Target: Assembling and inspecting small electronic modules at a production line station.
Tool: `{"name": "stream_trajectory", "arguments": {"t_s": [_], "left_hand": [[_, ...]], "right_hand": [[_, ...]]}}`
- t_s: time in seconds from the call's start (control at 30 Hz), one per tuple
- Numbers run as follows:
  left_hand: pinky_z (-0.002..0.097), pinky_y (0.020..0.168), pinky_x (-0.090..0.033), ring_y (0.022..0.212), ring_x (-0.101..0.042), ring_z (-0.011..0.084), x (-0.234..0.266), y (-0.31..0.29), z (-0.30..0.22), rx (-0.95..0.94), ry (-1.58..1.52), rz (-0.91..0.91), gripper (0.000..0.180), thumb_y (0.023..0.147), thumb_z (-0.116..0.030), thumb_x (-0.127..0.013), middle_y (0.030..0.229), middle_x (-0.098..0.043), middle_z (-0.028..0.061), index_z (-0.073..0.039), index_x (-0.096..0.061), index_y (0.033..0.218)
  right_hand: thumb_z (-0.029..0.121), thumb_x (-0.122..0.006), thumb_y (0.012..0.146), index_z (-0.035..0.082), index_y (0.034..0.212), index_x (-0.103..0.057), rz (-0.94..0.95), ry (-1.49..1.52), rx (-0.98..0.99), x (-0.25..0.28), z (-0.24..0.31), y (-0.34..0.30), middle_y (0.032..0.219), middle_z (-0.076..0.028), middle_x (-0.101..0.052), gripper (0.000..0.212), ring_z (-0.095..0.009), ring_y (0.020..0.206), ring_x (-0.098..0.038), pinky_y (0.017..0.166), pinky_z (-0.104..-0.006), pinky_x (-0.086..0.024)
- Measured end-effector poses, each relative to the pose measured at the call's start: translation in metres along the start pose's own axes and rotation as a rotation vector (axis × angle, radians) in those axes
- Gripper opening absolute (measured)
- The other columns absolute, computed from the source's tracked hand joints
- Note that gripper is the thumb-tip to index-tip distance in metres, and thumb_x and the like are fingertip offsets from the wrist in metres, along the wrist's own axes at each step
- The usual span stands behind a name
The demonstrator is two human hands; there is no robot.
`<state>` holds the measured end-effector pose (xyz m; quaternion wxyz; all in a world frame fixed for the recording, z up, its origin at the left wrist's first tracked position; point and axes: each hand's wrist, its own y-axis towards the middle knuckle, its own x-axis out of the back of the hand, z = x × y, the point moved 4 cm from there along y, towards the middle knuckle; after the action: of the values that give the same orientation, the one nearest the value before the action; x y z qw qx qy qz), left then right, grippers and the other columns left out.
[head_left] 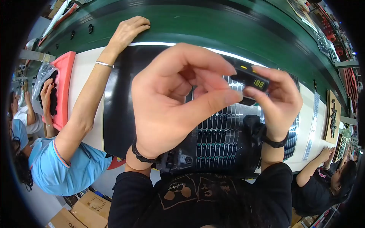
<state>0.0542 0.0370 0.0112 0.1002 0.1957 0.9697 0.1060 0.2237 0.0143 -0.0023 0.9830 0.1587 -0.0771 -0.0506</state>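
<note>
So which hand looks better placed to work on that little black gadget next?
Probably the left hand: the right hand already has its grip on the small black device, while the left's thumb and fingers pinch freely at its end.

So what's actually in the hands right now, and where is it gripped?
A small black device with a lit display. The right hand pinches its right end between thumb and fingers; the left hand touches its left end with the fingertips.

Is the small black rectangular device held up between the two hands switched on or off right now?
On. The small black rectangular device shows lit yellow-green digits on its face, pinched between the left hand and the right hand.
</note>
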Motion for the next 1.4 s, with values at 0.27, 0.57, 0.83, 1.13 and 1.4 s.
{"name": "stream_trajectory", "arguments": {"t_s": [0.27,0.57,0.83,1.13,1.4], "left_hand": [[0.018,0.062,-0.042,0.067,-0.052,0.0105,-0.007,0.004,0.01,-0.005,-0.208,-0.108,0.028,0.063,0.009,-0.064,0.075,-0.05,0.0057,0.0,-0.049,0.085],[0.0192,0.064,-0.039,0.07,-0.048,0.0108,-0.009,0.004,0.021,-0.071,-0.198,-0.094,0.024,0.065,0.011,-0.061,0.075,-0.048,0.0051,-0.002,-0.048,0.081],[0.0189,0.063,-0.039,0.069,-0.049,0.0108,-0.013,0.004,0.024,-0.119,-0.161,-0.091,0.024,0.065,0.013,-0.06,0.076,-0.049,0.0061,-0.002,-0.048,0.079],[0.0176,0.059,-0.039,0.064,-0.05,0.01,-0.011,0.006,0.023,-0.19,0.084,-0.051,0.022,0.066,0.012,-0.061,0.074,-0.051,0.0069,-0.001,-0.048,0.078],[0.0169,0.057,-0.039,0.065,-0.051,0.0091,-0.014,0.006,0.022,-0.149,0.112,-0.03,0.021,0.066,0.011,-0.061,0.074,-0.05,0.0069,-0.001,-0.048,0.077]], "right_hand": [[-0.011,-0.066,0.058,-0.009,0.092,-0.054,0.131,-0.163,0.203,-0.005,0.011,-0.01,0.089,-0.015,-0.057,0.036,-0.019,0.08,-0.058,0.07,-0.0254,-0.048],[-0.011,-0.068,0.055,-0.009,0.091,-0.055,0.129,-0.228,0.194,-0.005,0.013,-0.009,0.086,-0.014,-0.058,0.038,-0.019,0.079,-0.058,0.072,-0.0256,-0.047],[-0.009,-0.07,0.055,-0.008,0.089,-0.056,0.107,-0.275,0.206,-0.003,0.015,-0.011,0.085,-0.013,-0.058,0.037,-0.018,0.078,-0.058,0.071,-0.0248,-0.046],[-0.008,-0.071,0.053,-0.007,0.088,-0.057,0.105,-0.373,0.232,-0.005,0.014,-0.009,0.083,-0.013,-0.059,0.037,-0.017,0.076,-0.058,0.071,-0.0237,-0.045],[-0.008,-0.071,0.053,-0.007,0.086,-0.057,0.113,-0.425,0.247,-0.002,0.02,-0.01,0.08,-0.013,-0.06,0.036,-0.016,0.073,-0.058,0.068,-0.0224,-0.044]]}}
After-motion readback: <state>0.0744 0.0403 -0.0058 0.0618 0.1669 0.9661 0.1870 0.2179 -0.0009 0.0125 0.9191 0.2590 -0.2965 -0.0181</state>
